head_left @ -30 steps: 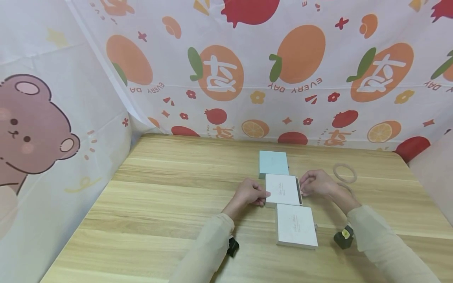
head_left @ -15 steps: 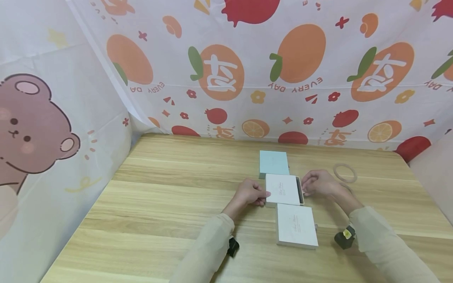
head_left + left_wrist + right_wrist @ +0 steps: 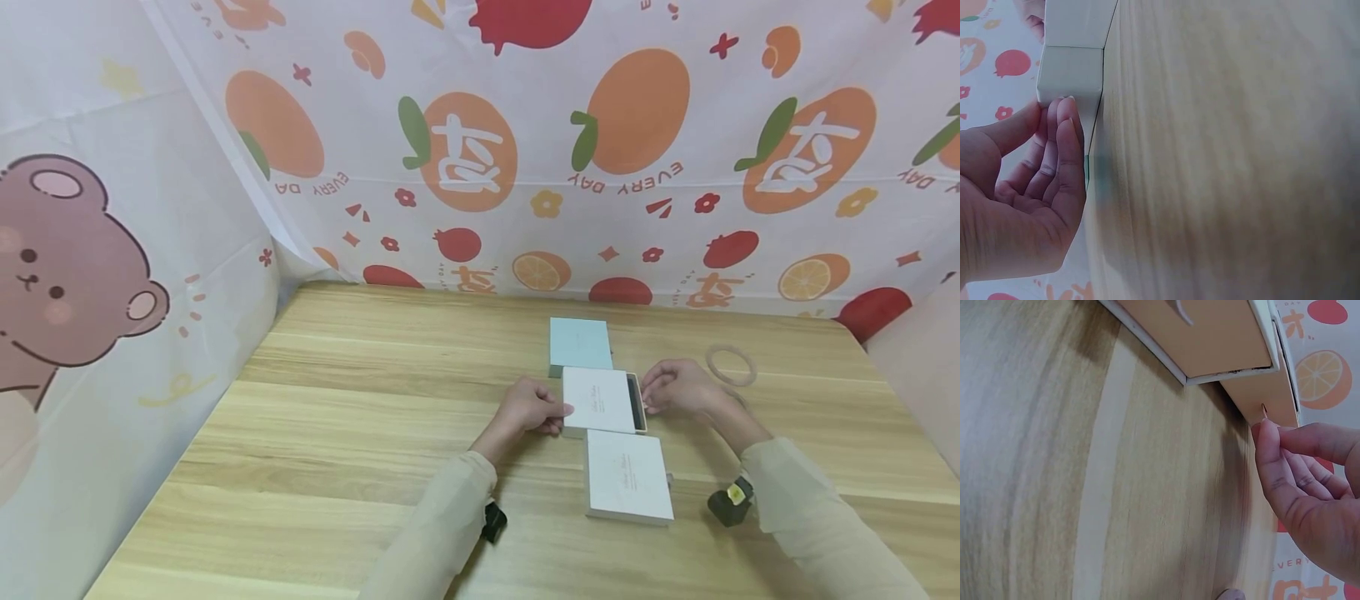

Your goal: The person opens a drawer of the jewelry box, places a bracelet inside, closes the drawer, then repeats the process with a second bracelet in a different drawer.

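A white drawer-style box point(image 3: 597, 400) with small print on its lid lies between two other boxes. My left hand point(image 3: 527, 407) holds its left end, thumb on the top edge and fingers against the end wall point(image 3: 1071, 72). At the opposite end, the inner drawer point(image 3: 640, 403) stands partly out of its sleeve, showing a dark strip inside. My right hand point(image 3: 678, 387) pinches the small ribbon pull tab point(image 3: 1264, 411) on the drawer's tan front between thumb and forefinger.
A second white box point(image 3: 628, 479) sits nearer, its right side bearing a pull tab point(image 3: 1182, 311). Behind lies a light blue box point(image 3: 581, 343). A pale ring point(image 3: 731, 367) rests right of my right hand, another partly hidden under the wrist. Printed cloth point(image 3: 547, 150) hangs behind the wooden table point(image 3: 337, 417).
My right hand has moved slightly right, drawing the drawer a little farther out of the sleeve. My left hand stays on the box's left end.
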`<state>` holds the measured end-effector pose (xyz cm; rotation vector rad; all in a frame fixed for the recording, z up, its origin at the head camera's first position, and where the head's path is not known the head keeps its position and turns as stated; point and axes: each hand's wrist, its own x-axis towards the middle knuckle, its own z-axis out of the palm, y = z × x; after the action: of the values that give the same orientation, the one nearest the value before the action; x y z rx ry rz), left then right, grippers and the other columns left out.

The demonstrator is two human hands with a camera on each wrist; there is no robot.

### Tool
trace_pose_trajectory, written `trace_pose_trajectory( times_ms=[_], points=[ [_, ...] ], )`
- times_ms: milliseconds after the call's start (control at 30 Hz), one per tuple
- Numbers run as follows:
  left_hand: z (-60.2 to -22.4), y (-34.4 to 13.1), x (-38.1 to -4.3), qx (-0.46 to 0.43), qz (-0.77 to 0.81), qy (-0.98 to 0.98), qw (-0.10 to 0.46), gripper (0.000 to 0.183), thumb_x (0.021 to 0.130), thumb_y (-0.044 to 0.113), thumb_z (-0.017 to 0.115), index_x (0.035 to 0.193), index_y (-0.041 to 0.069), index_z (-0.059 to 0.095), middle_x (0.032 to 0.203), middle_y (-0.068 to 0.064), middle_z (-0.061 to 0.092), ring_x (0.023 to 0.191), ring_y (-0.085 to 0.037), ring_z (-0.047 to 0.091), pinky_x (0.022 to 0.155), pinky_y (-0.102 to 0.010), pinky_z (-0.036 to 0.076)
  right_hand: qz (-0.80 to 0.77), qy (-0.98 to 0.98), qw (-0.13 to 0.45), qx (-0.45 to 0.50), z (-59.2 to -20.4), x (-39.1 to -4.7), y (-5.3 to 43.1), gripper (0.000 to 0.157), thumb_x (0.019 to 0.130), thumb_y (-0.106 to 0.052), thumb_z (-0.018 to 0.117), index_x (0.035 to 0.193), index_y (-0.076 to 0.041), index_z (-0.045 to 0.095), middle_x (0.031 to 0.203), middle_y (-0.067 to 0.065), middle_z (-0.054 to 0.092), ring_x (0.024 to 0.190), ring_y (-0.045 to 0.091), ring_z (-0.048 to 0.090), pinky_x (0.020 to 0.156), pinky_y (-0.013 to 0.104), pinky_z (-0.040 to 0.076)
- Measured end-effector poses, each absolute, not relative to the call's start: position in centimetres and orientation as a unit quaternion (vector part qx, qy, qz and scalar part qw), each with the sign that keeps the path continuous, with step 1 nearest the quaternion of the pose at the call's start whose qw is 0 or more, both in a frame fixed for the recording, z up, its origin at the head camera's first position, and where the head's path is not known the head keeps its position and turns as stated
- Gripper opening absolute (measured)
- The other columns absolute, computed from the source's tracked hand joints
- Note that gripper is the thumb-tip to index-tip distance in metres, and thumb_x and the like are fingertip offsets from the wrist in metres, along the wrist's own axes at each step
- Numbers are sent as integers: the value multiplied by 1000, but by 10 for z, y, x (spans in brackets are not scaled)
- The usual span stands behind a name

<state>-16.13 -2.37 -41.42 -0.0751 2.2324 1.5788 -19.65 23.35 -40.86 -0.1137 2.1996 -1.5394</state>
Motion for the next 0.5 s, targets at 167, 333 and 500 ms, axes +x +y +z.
trace_pose_trajectory(
  times_ms=[167, 333, 500],
  points=[
    [-413, -24, -161, -31, 570, 796, 204, 14, 77, 8, 72, 70, -3, 66, 59, -10, 63, 49, -13, 59, 55, -29, 55, -561, 797, 221, -39, -409, -196, 234, 26, 75, 19, 51, 100, 21, 46, 77, 14, 63, 68, 20, 63, 67, 34, 56],
    [-412, -24, -161, -23, 568, 798, 198, 15, 77, 7, 72, 70, -4, 66, 60, -11, 64, 50, -14, 59, 54, -28, 55, -556, 801, 221, -33, -408, -196, 234, 26, 75, 18, 52, 100, 19, 47, 78, 14, 62, 68, 21, 63, 67, 35, 56],
    [-412, -23, -160, -23, 565, 801, 198, 15, 77, 8, 72, 70, -5, 66, 60, -11, 64, 49, -13, 59, 53, -27, 55, -554, 801, 224, -30, -409, -196, 236, 27, 75, 18, 52, 102, 20, 46, 78, 13, 62, 69, 21, 63, 68, 35, 56]
  ],
)
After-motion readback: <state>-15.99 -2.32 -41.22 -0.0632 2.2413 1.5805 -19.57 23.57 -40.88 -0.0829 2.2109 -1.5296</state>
